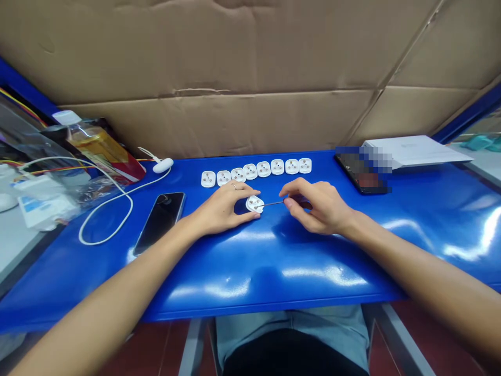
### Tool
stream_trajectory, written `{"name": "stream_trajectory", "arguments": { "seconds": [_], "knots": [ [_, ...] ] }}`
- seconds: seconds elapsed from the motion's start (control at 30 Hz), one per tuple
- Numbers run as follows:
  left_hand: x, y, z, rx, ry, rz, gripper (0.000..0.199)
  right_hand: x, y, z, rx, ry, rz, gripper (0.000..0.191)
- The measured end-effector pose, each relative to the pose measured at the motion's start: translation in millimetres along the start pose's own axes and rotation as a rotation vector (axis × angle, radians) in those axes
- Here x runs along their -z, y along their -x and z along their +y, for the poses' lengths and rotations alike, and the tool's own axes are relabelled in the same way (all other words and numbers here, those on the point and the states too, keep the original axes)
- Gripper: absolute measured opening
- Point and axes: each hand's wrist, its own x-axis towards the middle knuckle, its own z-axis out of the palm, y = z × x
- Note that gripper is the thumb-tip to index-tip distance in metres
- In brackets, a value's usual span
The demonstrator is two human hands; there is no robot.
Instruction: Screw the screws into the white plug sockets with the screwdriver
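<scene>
Between the thumb and fingers of my left hand (221, 209) is a small white plastic plug part (254, 204) with metal bits in its face, held just over the blue table. My right hand (319, 206) is closed around the handle of a thin screwdriver (273, 202), most of the handle hidden by the fingers. The shaft points left, and its tip meets the face of the white part. Behind my hands stands a row of several similar white plug parts (263, 169); my left fingers partly cover the nearer edge of some.
On the left lie a phone (159, 222), a white cable (128, 201) and a bottle of yellow liquid (99, 146). At the right back are a black device (358, 172) and a white box (417, 149). A cardboard wall (250, 68) closes off the table's (250, 271) far side.
</scene>
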Motion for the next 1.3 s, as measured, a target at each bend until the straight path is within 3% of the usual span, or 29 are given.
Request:
{"name": "stream_trajectory", "arguments": {
  "seconds": [0.43, 0.87, 1.07, 1.3],
  "knots": [
    [-1.2, 0.0, -1.3, -0.004, -0.009, 0.007, 0.050, 0.3, -0.8, -0.4, 0.028, 0.004, 0.006, 0.014],
    [-0.1, -1.1, 0.9, 0.025, 0.028, 0.021, 0.048, 6.9, -3.1, 1.3, 0.159, 0.012, -0.062, 0.017],
    [0.8, -1.2, 0.8, 0.038, 0.038, 0.011, 0.050, 7.5, -3.8, -0.1, 0.246, 0.084, -0.156, 0.015],
    [2.2, -1.2, 1.2, 0.043, 0.030, 0.001, 0.052, 5.7, -3.3, 0.7, 0.203, 0.036, -0.069, 0.016]
  ]
}}
